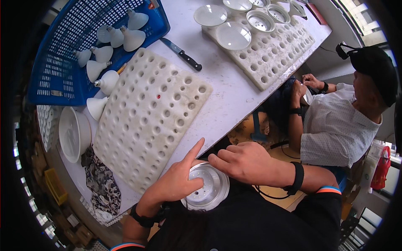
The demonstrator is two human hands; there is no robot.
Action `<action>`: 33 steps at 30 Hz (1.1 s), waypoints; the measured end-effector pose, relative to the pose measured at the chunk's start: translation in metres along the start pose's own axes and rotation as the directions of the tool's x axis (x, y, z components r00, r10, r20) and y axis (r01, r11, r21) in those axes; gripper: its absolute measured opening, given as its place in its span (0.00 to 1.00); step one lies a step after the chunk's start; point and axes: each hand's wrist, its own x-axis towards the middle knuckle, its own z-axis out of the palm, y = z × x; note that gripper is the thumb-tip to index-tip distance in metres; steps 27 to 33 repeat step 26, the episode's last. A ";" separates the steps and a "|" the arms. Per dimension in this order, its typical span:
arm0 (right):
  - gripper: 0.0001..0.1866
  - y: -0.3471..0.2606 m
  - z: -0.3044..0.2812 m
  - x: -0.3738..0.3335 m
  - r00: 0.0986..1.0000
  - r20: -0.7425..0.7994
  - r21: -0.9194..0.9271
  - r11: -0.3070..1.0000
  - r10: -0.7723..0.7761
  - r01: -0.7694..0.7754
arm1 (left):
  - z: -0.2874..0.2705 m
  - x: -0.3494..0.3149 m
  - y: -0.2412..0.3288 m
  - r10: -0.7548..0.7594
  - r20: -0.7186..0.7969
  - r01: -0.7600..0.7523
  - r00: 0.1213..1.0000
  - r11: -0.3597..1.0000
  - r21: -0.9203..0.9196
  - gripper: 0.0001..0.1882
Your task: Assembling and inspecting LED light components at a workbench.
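Note:
Close to my body is a round lamp housing [215,193], its silvery inside facing up with small holes in its base. My left hand [173,180] grips it from the left, thumb pressed inside and index finger stretched out past the rim. Curled fingers of my right hand [238,162] meet at the housing's far right rim; whatever they pinch, if anything, is hidden. Beyond my hands lies a pale foam board [144,111] with rows of round holes and a small red spot.
At the far left, a blue basket [54,67] holds white lamp bulbs [134,38]. A knife [182,54] lies beside the board. A second foam board [268,56] carries lamp cups and clear lenses [233,36]. A white bowl [74,134] and camouflage cloth [102,180] are left. A co-worker [339,117] sits right.

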 end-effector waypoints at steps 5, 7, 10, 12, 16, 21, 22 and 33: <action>0.10 -0.005 0.008 0.018 0.984 -0.055 -0.062 0.984 -0.172 0.169 | -0.002 0.007 -0.007 0.003 0.039 -0.004 0.999 1.000 0.018 0.48; 0.07 0.002 0.012 0.020 0.982 -0.064 0.057 0.982 -0.176 0.180 | -0.003 0.009 -0.007 0.041 0.052 -0.043 0.998 0.999 0.032 0.49; 0.06 0.007 0.013 0.015 0.996 -0.066 0.133 0.988 -0.064 0.072 | -0.003 0.013 -0.014 0.127 0.067 -0.123 0.990 0.991 -0.053 0.50; 0.06 0.008 0.014 0.007 0.999 -0.030 0.159 0.987 0.016 -0.011 | -0.005 0.011 -0.017 0.177 0.085 -0.165 0.980 0.977 -0.138 0.50; 0.08 0.009 0.025 -0.007 0.976 0.082 0.186 0.959 0.203 -0.215 | -0.006 0.000 -0.034 0.202 0.076 -0.144 0.976 0.871 -0.470 0.48; 0.09 0.007 0.015 -0.009 0.970 -0.005 0.304 0.924 0.243 -0.230 | -0.002 -0.004 -0.041 0.207 0.051 -0.175 0.977 0.913 -0.368 0.44; 0.11 0.007 0.010 -0.008 0.960 -0.066 0.338 0.912 0.270 -0.233 | -0.002 -0.003 -0.042 0.207 0.045 -0.177 0.977 0.913 -0.367 0.44; 0.17 0.008 0.010 -0.007 0.977 -0.022 0.350 0.917 0.211 -0.190 | -0.004 0.003 -0.049 0.187 0.069 -0.139 0.980 0.891 -0.432 0.47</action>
